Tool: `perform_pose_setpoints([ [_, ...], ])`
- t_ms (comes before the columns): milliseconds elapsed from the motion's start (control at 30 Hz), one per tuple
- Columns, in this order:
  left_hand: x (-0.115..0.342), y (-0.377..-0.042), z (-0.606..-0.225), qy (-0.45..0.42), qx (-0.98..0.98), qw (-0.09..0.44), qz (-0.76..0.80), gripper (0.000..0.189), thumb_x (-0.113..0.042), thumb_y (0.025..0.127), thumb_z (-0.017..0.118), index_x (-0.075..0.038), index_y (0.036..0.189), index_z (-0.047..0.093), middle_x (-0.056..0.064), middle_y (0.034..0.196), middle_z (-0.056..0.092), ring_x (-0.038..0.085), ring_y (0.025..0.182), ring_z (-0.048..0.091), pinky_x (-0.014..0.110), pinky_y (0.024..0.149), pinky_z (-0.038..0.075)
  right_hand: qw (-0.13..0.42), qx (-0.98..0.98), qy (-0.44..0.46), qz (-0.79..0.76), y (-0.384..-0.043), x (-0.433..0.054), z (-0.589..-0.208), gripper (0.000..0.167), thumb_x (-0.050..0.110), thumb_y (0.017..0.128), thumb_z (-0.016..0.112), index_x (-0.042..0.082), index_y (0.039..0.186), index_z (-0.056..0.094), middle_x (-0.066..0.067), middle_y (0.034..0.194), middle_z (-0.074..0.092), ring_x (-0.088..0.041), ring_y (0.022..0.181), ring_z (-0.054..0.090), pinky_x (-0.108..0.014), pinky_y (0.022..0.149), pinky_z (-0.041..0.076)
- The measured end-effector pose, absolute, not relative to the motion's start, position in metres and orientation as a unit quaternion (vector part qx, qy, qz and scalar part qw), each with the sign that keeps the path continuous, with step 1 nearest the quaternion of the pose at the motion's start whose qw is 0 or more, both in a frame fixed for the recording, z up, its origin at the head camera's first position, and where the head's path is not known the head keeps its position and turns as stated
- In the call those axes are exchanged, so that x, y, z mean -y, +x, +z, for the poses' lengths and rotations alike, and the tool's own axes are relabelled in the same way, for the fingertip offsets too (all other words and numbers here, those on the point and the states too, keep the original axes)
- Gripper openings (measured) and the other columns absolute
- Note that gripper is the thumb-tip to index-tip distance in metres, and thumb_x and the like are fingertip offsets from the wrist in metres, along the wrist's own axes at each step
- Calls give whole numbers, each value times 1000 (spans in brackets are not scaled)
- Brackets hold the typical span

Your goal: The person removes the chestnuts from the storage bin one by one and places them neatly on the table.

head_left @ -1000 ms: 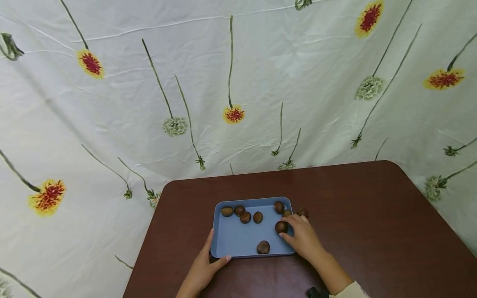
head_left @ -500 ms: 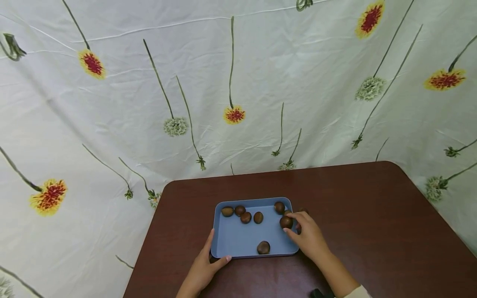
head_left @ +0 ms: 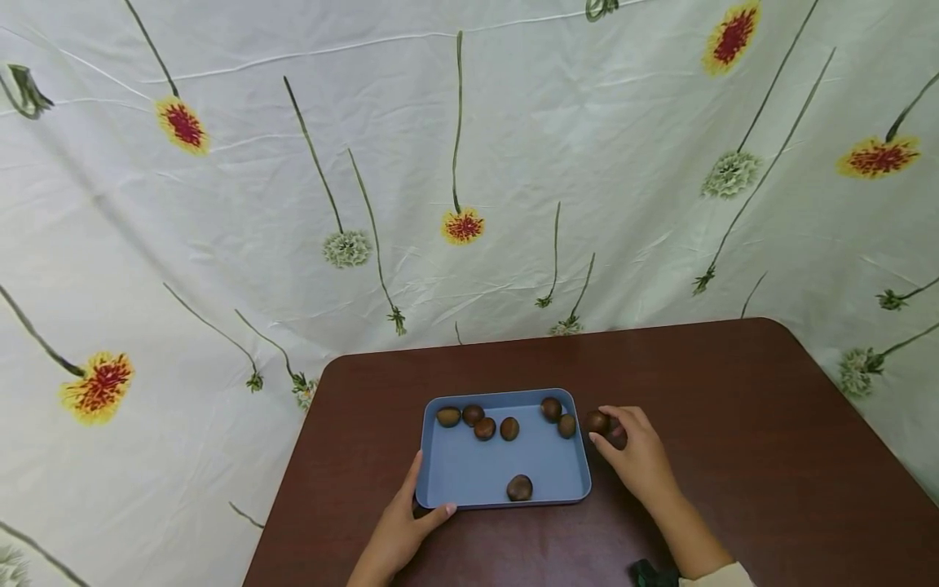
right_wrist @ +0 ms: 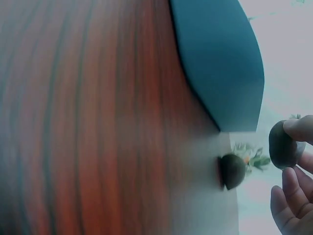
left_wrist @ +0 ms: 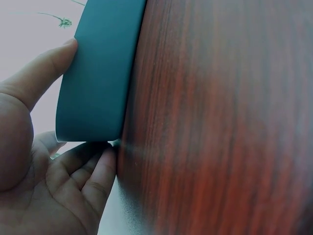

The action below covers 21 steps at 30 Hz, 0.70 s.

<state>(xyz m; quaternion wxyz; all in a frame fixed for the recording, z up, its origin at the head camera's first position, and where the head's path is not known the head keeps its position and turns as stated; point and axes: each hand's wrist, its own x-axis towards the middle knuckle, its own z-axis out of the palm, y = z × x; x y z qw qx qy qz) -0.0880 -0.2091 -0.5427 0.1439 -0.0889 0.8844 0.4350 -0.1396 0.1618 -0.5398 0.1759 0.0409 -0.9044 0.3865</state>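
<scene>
A shallow blue tray (head_left: 506,469) lies on the table with several brown chestnuts inside, most along its far side and one chestnut (head_left: 519,487) by the near wall. My left hand (head_left: 399,522) grips the tray's near left corner, thumb on the front wall and fingers along the left side. Just outside the tray's right wall, my right hand (head_left: 640,456) pinches a chestnut (right_wrist: 283,145) between thumb and fingertips, raised above the table. Another chestnut (right_wrist: 233,171) rests on the table beyond it, mostly hidden behind the held one in the head view.
The dark red-brown table (head_left: 734,424) reaches back to a white cloth (head_left: 513,147) printed with flowers. A small black object (head_left: 649,573) shows by the right sleeve at the bottom edge.
My right hand has lifted the chestnut from inside the tray's right side and carried it rightward over the wall. My left hand and the tray stay put.
</scene>
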Motion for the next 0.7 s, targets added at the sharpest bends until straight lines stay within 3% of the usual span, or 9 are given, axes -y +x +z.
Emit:
perform_pose_setpoints([
  [433,210,-88,-543,-83,-883,147,438,113,-58,81,79,-31,165,8,22,166,24,53,146,33,71,107,36,147,917,19,369,-148,-189,-547,41,15,88,80,3,125,66,-16,115,61,-20,88,60,-25,67,47],
  [700,210,-88,-543,-84,-881,150,442,112,-58,82,78,-32,165,8,22,166,23,54,146,32,71,107,36,105,925,0,366,-152,-200,-549,44,18,92,76,0,130,63,-20,120,59,-23,91,59,-29,71,47],
])
